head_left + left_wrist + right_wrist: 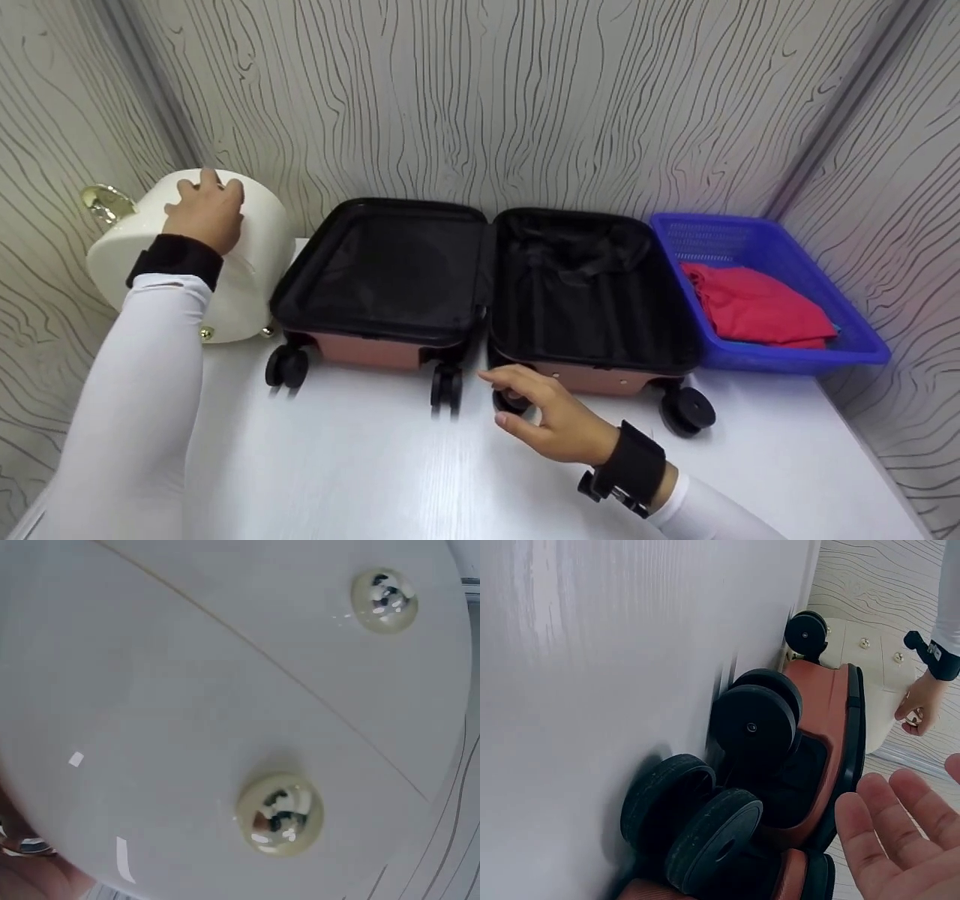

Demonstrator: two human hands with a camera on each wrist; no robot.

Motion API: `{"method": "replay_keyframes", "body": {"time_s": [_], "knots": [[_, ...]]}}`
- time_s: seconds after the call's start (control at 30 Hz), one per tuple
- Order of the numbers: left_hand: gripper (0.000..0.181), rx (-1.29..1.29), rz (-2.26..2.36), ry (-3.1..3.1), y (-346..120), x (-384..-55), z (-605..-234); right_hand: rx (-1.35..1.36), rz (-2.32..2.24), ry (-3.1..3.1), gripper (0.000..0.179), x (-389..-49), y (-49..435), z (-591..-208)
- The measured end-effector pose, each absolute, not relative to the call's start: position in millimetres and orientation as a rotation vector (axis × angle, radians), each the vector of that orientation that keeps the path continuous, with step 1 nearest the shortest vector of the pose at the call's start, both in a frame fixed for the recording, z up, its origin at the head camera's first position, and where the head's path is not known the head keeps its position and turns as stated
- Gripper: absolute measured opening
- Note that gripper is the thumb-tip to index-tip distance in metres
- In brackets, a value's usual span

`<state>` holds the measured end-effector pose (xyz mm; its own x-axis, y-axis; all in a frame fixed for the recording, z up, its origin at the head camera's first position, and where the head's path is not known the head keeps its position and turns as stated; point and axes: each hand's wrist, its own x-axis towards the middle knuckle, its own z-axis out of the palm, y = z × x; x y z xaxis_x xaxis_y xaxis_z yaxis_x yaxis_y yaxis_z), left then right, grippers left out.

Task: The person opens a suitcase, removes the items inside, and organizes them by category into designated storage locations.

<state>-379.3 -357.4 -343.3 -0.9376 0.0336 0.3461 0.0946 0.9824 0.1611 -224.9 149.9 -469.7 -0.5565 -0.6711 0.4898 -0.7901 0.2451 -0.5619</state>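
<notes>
At the far left of the head view stands a glossy white rounded storage box [261,225] with a gold handle [107,202] on its side and small gold feet. My left hand [204,214] is on top of it, fingers curled round a shiny gold knob [915,717], as the right wrist view shows. Two round gold knobs [280,814] and a thin seam appear on the box's face in the left wrist view. My right hand [551,412] hovers by the front wheels of an open pink suitcase [367,350], fingers loosely extended, holding nothing.
Both black-lined suitcase halves lie open side by side, the right half [577,300] against a blue plastic basket [817,281]. Folded red cloth [757,304] lies in the basket. Black wheels [688,411] stick out toward me over the white table [360,465]. Patterned walls [480,97] enclose the back and sides.
</notes>
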Motion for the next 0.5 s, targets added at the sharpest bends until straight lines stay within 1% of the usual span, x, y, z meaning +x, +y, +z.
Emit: {"method": "replay_keyframes", "body": {"time_s": [0.17, 0.27, 0.37, 0.5], "knots": [[0.022, -0.025, -0.251, -2.773, -356, -384, -346, 1.376, 1.225, -2.350, 0.051, -224, 155, -472], [0.029, 0.001, -0.208, -2.721, -345, -381, -348, 1.337, 1.237, -2.365, 0.051, -225, 162, -473], [0.035, -0.069, -0.142, -2.610, -321, -375, -353, 1.287, 1.230, -2.390, 0.050, -228, 171, -472], [0.036, -0.261, -0.134, -2.494, -276, -361, -369, 1.200, 1.223, -2.411, 0.048, -233, 182, -469]]}}
